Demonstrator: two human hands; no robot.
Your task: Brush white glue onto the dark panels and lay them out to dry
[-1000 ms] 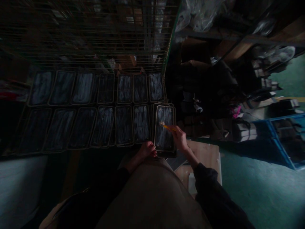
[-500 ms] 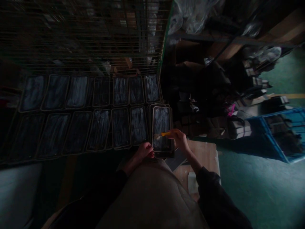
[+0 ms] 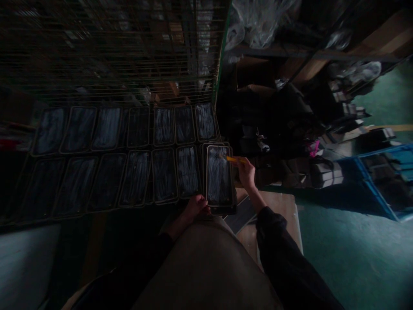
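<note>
My right hand (image 3: 247, 173) is closed around the yellow handle of a brush (image 3: 235, 159). The brush's tip touches or hovers just over the upper part of a dark rectangular panel with a pale rim (image 3: 218, 183); I cannot tell which. Whitish streaks run lengthwise over the panel's surface. At its lower left corner my left hand (image 3: 197, 206) pinches the rim. This panel lies on top of at least one similar piece, whose edge shows around it.
Two rows of similar streaked panels (image 3: 164, 174) spread to the left, below a wire mesh cage (image 3: 129, 56). On the right are a wooden board (image 3: 280, 211), a blue crate (image 3: 361, 189), wrapped bundles (image 3: 325, 174) and a shelf with clear plastic bags (image 3: 258, 26).
My right hand and the brush have moved up the panel, away from my body. More white streaks show on its lower part. My left hand stays at the corner.
</note>
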